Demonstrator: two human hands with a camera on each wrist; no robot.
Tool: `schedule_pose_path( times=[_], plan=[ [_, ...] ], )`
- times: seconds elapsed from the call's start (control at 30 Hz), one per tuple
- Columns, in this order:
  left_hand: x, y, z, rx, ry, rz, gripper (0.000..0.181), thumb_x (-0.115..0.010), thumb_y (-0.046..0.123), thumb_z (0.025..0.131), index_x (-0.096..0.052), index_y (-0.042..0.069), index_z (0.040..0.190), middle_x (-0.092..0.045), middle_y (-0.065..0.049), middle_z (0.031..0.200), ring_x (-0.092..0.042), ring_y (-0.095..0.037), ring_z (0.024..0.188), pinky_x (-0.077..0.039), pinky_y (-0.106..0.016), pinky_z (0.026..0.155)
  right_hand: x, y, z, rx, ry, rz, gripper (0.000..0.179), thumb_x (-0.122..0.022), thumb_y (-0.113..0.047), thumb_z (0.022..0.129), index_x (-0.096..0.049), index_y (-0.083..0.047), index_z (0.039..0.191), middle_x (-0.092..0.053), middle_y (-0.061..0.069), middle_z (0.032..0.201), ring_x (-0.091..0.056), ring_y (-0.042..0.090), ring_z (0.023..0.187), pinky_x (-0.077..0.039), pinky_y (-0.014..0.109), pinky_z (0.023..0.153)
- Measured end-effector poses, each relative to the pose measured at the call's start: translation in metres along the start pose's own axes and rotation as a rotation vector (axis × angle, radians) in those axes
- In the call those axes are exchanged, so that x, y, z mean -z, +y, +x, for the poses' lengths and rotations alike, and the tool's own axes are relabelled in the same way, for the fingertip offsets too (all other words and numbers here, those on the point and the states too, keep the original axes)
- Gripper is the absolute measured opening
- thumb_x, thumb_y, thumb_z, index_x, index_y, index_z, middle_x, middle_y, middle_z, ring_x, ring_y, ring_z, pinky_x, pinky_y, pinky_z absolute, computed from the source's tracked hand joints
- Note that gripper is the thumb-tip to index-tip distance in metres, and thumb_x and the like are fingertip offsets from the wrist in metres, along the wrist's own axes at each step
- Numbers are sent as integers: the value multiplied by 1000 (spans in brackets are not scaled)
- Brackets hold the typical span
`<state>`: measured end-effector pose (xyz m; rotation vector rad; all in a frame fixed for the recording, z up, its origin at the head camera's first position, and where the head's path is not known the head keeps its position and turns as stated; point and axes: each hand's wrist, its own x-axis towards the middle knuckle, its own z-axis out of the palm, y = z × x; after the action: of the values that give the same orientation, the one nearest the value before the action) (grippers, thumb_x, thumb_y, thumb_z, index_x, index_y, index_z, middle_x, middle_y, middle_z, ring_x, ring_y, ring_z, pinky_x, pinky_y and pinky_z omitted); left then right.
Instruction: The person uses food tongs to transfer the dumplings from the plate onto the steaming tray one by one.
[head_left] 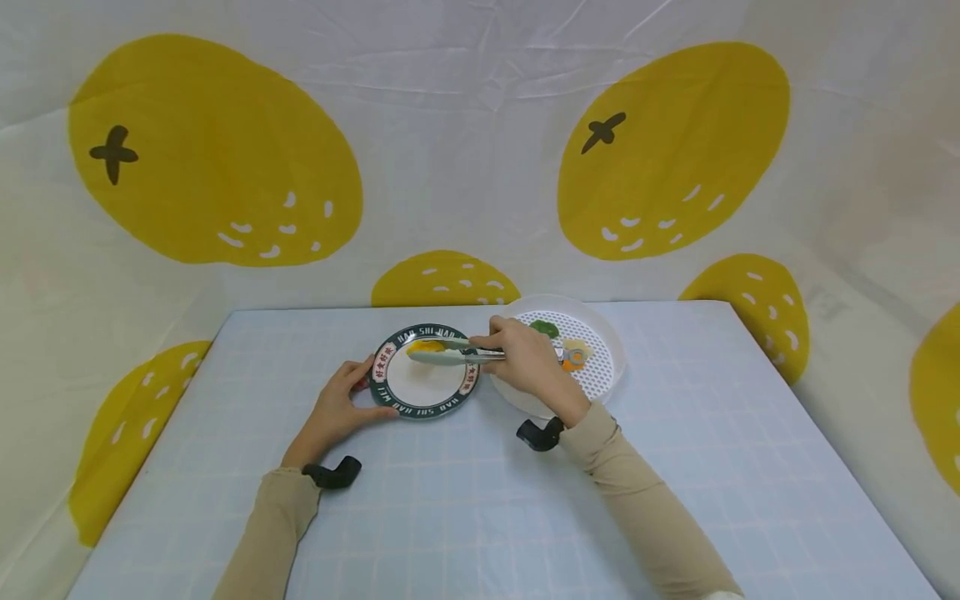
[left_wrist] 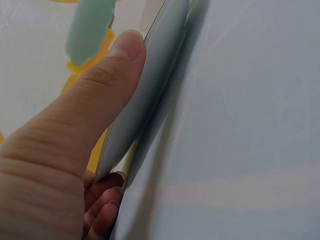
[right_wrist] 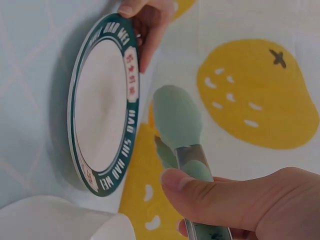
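Observation:
My left hand [head_left: 333, 417] grips a round white plate [head_left: 423, 387] with a dark green lettered rim at its left side. In the left wrist view the thumb lies along the plate's edge [left_wrist: 150, 100] and the fingers curl at its underside. Above the plate, my right hand [head_left: 528, 358] holds tongs [head_left: 442, 357] with pale green tips pointing left. A yellow-orange piece [head_left: 425, 346] sits at those tips; its kind is unclear. In the right wrist view the tong head [right_wrist: 177, 112] mostly hides it, and the plate's white middle [right_wrist: 102, 105] looks bare.
Right of the plate stands a round white perforated tray [head_left: 613, 342], partly behind my right hand. On it lie a green piece [head_left: 545, 328], a pale yellow piece [head_left: 576, 344] and an orange piece [head_left: 573, 360]. A pale blue checked cloth [head_left: 435, 517] covers the table; a fruit-patterned sheet [head_left: 450, 167] hangs behind.

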<state>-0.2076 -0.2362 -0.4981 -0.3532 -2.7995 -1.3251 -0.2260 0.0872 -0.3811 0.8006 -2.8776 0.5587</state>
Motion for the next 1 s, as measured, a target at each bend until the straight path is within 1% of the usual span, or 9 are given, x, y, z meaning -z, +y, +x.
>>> schedule_pose_path(
  times=[0.17,0.33,0.5,0.6,0.7,0.83,1.0],
  plan=[
    [0,0,1,-2,1,3,113,-90,50,66,-34,8,155,-48,-9,123,-47,-26,112,-43,-48,99,15,7,-10,-22,14,15,44,-85,-16,79,-74,-21,121,-50,-4,86,-45,15,71,-37,27,56],
    [-1,0,1,-4,4,2,113,-90,50,66,-35,8,154,-48,-9,122,-48,-26,110,-43,-47,98,29,17,-23,-50,25,35,44,-84,-13,79,-74,-22,121,-51,-4,86,-44,15,69,-36,28,54],
    [-2,1,0,-8,9,-6,112,-91,49,65,-36,8,154,-49,-9,120,-48,-26,109,-43,-46,98,42,27,-38,-47,55,9,44,-87,-16,77,-75,-20,120,-52,-4,86,-45,15,70,-37,29,54],
    [-2,0,0,-12,12,-4,112,-91,49,65,-36,8,154,-49,-8,120,-48,-25,109,-44,-46,97,50,33,-45,-39,68,-19,45,-87,-17,77,-74,-19,120,-54,-1,88,-45,16,72,-38,29,55],
    [-2,0,0,-12,13,-5,112,-91,49,65,-36,8,154,-48,-8,120,-48,-25,108,-44,-46,96,58,42,-54,-41,67,-37,47,-87,-19,76,-74,-18,121,-50,0,85,-43,16,70,-36,29,54],
    [-2,-2,0,-9,13,-1,113,-91,49,65,-35,8,154,-49,-9,120,-48,-25,108,-44,-46,96,67,55,-66,-62,61,-45,50,-88,-21,74,-73,-17,122,-46,-3,81,-40,15,66,-33,29,50],
    [-2,-4,1,-9,10,16,113,-90,51,65,-35,9,154,-48,-8,121,-47,-25,108,-44,-46,96,76,69,-80,-97,44,-74,49,-88,-16,75,-73,-16,121,-49,-3,83,-42,16,67,-34,29,51]
  ],
)
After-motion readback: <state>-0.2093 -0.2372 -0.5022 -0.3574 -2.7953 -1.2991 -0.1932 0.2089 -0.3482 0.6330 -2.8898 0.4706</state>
